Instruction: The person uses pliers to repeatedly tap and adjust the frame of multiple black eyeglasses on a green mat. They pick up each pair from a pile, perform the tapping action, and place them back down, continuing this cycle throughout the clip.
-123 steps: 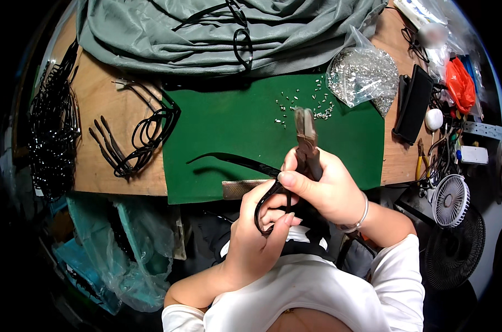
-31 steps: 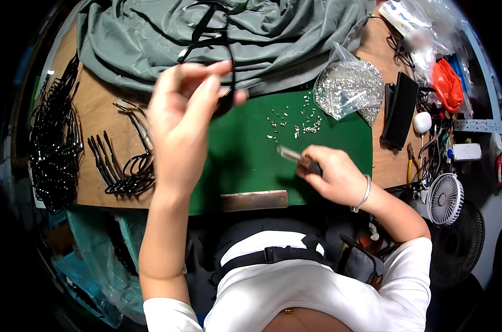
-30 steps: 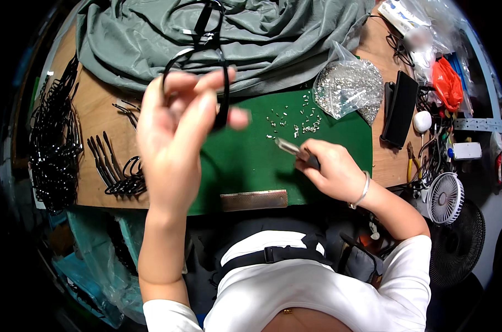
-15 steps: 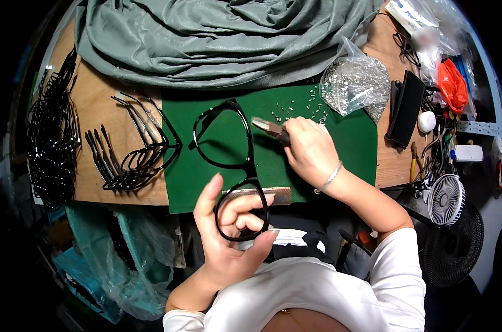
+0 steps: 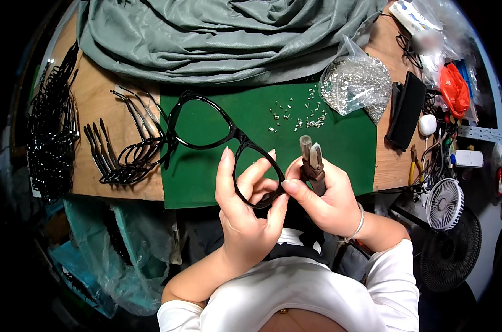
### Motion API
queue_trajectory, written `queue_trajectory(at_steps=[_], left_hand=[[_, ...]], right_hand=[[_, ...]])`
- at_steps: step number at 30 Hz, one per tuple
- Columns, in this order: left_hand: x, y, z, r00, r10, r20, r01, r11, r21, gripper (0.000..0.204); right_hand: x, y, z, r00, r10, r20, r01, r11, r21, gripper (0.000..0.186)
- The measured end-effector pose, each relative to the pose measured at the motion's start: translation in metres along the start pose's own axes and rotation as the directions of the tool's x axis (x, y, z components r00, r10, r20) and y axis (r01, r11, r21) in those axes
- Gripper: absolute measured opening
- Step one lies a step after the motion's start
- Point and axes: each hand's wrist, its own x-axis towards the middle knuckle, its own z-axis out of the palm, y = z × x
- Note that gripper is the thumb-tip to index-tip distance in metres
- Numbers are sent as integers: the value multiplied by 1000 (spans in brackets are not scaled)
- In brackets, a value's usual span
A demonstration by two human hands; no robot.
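Observation:
A black eyeglass frame [image 5: 237,133] without lenses slants over the green mat, its far end up by the mat's left side. The near rim is in my left hand [image 5: 245,229], whose fingers reach through and behind it while the thumb presses its lower edge. My right hand [image 5: 336,207] keeps a pair of pliers [image 5: 313,166] in its palm, jaws pointing up and away from me. Its thumb tip meets the near right end of the frame, close to my left thumb. What the right fingers do behind the frame is hidden.
Tiny silvery pieces [image 5: 301,122] are scattered on the green mat [image 5: 350,155], beside a clear bag [image 5: 356,83] full of them. More black frames [image 5: 135,160] lie left, near a large dark pile [image 5: 53,133]. Grey cloth [image 5: 223,44] covers the back; a black case [image 5: 406,110] sits right.
My right hand has come back toward me, turned the pliers upright and met the frame. The frame has swung to a leftward slant, its far end now nearer the black frames at left.

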Motion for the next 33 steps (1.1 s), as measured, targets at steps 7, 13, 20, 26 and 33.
queue_trajectory(at_steps=[7, 13, 20, 26, 33], left_hand=[[-3, 0, -2, 998, -44, 45, 45, 999, -19, 85], [13, 17, -20, 942, -217, 258, 291, 909, -300, 82], [13, 35, -43, 896, -340, 285, 436, 794, -423, 82], [12, 33, -47, 883, -310, 352, 439, 811, -388, 81], [11, 29, -44, 858, -333, 391, 477, 799, -365, 82]], right_hand=[[6, -8, -1, 947, 271, 173, -317, 874, 369, 19], [8, -12, -4, 894, 298, 335, -424, 803, 418, 19], [3, -23, -30, 875, 208, 437, -190, 978, -86, 20], [8, -34, -28, 694, 282, 662, -79, 944, -319, 26], [14, -37, -22, 719, 333, 610, 48, 852, -522, 26]])
